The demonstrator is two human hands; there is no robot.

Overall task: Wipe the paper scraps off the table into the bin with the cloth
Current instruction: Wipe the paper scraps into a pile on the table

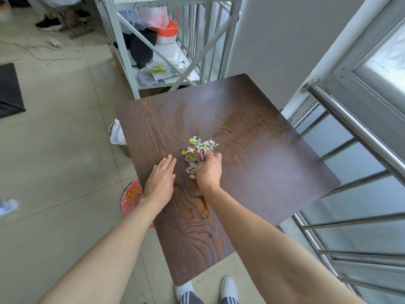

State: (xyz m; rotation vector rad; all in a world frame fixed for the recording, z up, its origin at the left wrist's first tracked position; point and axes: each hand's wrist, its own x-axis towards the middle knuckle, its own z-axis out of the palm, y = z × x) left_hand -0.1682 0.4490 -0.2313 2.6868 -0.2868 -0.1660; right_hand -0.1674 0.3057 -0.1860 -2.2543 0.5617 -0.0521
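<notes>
Scraps (200, 148) heaped mid-bench (263, 150) as my right hand (208, 170), fisted on the cloth (202, 154), sweeps; left hand (161, 181) lies flat, open. Next: push leftward toward the bin (117, 137) at bench edge.

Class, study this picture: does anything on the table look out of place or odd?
Yes. A heap of torn, coloured paper scraps litters the middle of the dark wooden table. The right hand presses a bunched greyish cloth against it; the left hand lies flat beside it.

Bare forearms, no sleeves, white shoes (229, 288), dark white-striped trouser cuffs (190, 298)
</notes>
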